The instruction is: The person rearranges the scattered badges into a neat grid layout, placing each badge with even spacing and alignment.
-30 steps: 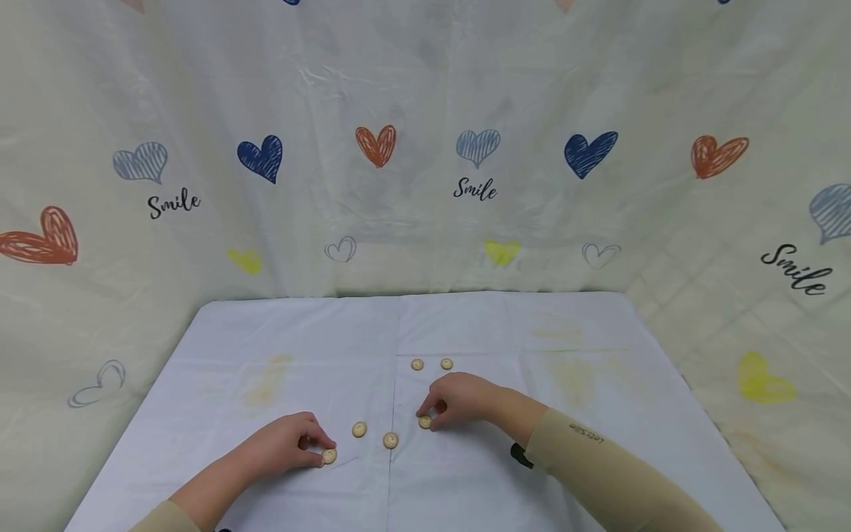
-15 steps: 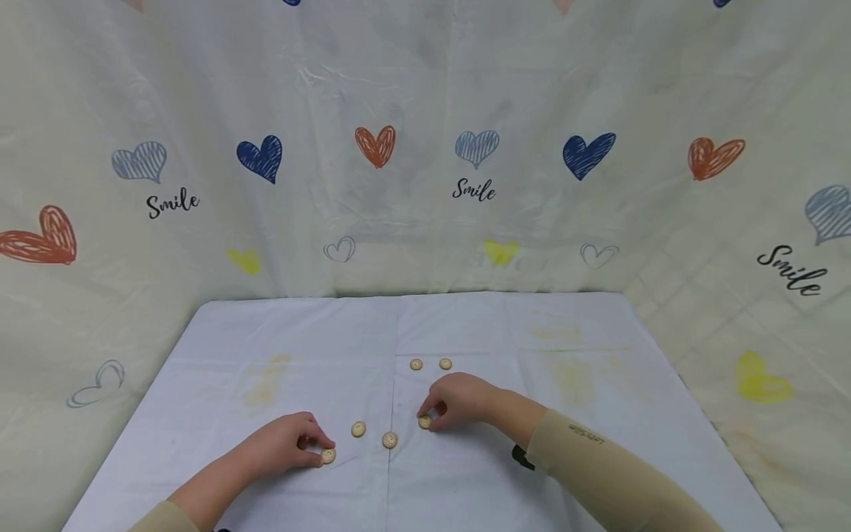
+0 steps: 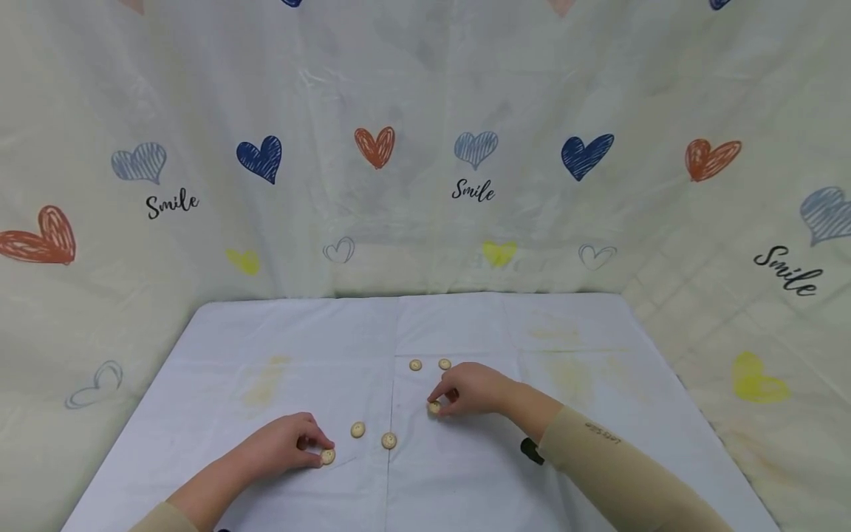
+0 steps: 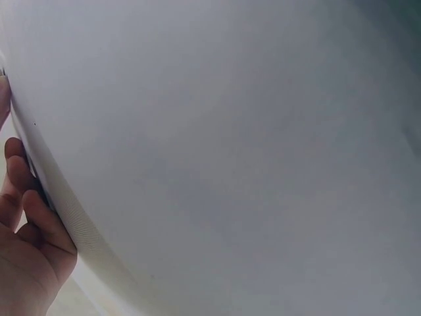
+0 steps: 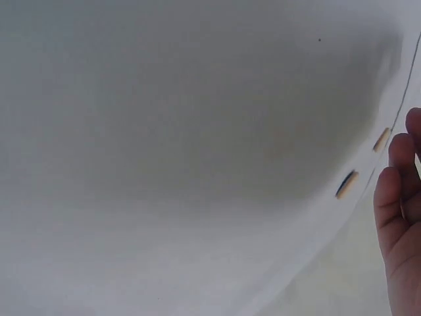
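Observation:
Several round, light wooden buttons are on the white cloth-covered table [image 3: 465,473]. My left hand [image 3: 289,441] pinches a button [image 3: 328,457] between thumb and fingers, low at the cloth, at the left. To its right lie a button [image 3: 357,429] and another button [image 3: 388,440]. Further back on the right, my right hand [image 3: 475,390] pinches a button [image 3: 434,407] by its edges. Just beyond it are two more buttons, the left one [image 3: 415,365] and the right one [image 3: 445,364]. Both wrist views show only part of each hand, with the pinched buttons out of sight.
A pale curtain [image 3: 412,81] printed with hearts and the word Smile hangs behind and beside the table. Faint yellow stains [image 3: 266,380] mark the cloth. A dark object [image 3: 532,451] shows under the right wrist.
My right hand has moved back and slightly right, with its button, toward the two far buttons. My left hand and the buttons lying on the cloth stay put.

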Demonstrator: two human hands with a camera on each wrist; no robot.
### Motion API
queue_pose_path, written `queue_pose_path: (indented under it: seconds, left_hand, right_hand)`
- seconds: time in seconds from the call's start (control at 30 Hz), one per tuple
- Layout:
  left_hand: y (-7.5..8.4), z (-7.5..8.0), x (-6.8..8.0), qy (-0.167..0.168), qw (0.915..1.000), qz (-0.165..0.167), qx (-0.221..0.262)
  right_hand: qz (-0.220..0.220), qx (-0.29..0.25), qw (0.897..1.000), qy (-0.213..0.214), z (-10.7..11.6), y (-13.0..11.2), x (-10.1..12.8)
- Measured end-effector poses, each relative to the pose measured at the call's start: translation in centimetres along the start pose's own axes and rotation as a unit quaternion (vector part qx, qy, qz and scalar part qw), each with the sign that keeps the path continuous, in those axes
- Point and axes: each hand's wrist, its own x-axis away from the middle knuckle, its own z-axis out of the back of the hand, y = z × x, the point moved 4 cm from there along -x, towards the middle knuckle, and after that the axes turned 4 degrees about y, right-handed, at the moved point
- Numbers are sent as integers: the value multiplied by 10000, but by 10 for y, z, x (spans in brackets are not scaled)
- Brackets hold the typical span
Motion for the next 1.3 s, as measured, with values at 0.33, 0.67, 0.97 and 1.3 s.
queue_pose_path:
  seconds: [0.33, 0.67, 0.97, 1.3]
  left_hand:
    - [3, 2, 1, -14, 10000, -69, -54]
    - [1, 1, 2, -8, 9999, -152, -47]
    - [-1, 1, 2, 16, 9999, -127, -36]
    - [1, 2, 2, 19, 9999, -123, -59]
  right_hand:
    - [-444, 133, 9987, 189, 13, 34, 9]
    - [-1119, 199, 9920, 543, 33, 73, 20]
    - [-1376, 178, 9879, 699, 37, 99, 24]
    - [-1742, 325, 9832, 442, 31, 109, 19]
